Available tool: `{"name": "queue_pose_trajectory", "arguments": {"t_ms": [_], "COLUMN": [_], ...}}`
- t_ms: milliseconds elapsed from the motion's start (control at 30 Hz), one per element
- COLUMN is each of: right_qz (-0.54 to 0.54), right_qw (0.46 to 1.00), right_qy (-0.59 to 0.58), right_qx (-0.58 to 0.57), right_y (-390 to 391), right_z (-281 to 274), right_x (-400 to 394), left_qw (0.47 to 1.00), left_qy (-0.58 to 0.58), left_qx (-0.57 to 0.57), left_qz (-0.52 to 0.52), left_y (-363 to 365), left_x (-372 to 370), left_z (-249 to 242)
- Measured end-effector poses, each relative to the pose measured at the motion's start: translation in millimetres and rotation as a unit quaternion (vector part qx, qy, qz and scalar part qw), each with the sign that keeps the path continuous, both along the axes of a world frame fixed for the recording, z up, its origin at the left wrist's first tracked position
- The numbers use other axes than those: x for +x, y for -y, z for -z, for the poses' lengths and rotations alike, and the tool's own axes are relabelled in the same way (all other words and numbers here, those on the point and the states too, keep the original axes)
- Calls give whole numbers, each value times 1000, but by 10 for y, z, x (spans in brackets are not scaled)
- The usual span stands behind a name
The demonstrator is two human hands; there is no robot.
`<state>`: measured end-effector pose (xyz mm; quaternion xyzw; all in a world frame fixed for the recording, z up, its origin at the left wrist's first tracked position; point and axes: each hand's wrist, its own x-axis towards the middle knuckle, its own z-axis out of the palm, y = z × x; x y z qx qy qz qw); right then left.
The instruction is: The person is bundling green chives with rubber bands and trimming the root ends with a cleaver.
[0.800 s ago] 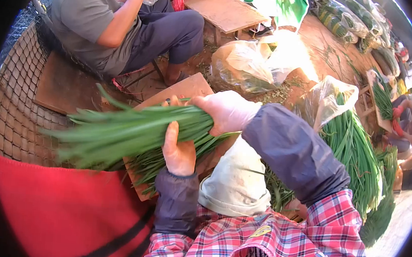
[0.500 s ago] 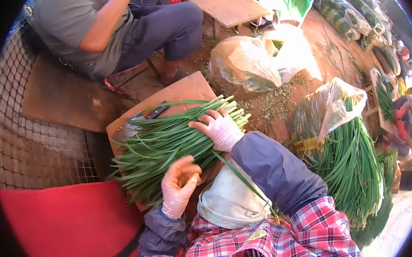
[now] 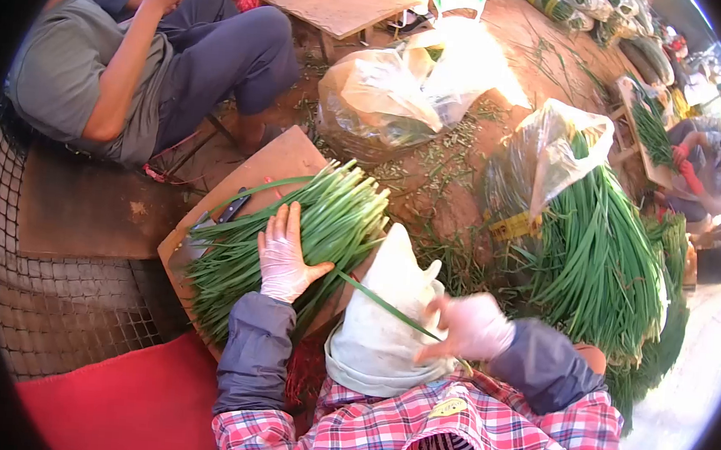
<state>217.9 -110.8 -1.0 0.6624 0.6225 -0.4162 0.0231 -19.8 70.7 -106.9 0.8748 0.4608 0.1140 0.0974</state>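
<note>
A thick bundle of long green garlic chives (image 3: 328, 214) lies across a wooden board (image 3: 286, 153), pale cut ends towards the upper right. My left hand (image 3: 283, 257), in a thin clear glove, presses on the bundle with fingers spread. Over my lap is my gloved right hand (image 3: 477, 327), smeared by motion. Beside its fingertips a single green leaf (image 3: 388, 308) stretches from the bundle across the pale cloth (image 3: 377, 343) on my knee; whether the fingers grip it I cannot tell. A dark-handled knife (image 3: 233, 208) rests on the board, partly covered by leaves.
Another heap of chives (image 3: 596, 258) stands at right, partly in a clear plastic bag (image 3: 562, 155). A filled plastic bag (image 3: 377, 101) sits beyond the board. At upper left a person (image 3: 128, 83) is seated; another person (image 3: 711, 166) works far right. Red cloth (image 3: 131, 401) lies lower left.
My left hand has moved up onto the bundle and spread flat. My right hand has left the stalk ends and come down to the right, over my lap. The view has shifted.
</note>
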Motion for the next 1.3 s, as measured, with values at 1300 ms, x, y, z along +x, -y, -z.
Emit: {"name": "queue_pose_trajectory", "arguments": {"t_ms": [1300], "right_qz": [-344], "right_qw": [928], "right_qy": [41], "right_qx": [136], "right_y": [-1312], "right_z": [1489], "right_x": [-491], "left_qw": [998], "left_qy": [-54], "left_qx": [5], "left_qz": [-7], "left_y": [79], "left_x": [91], "left_z": [-12]}}
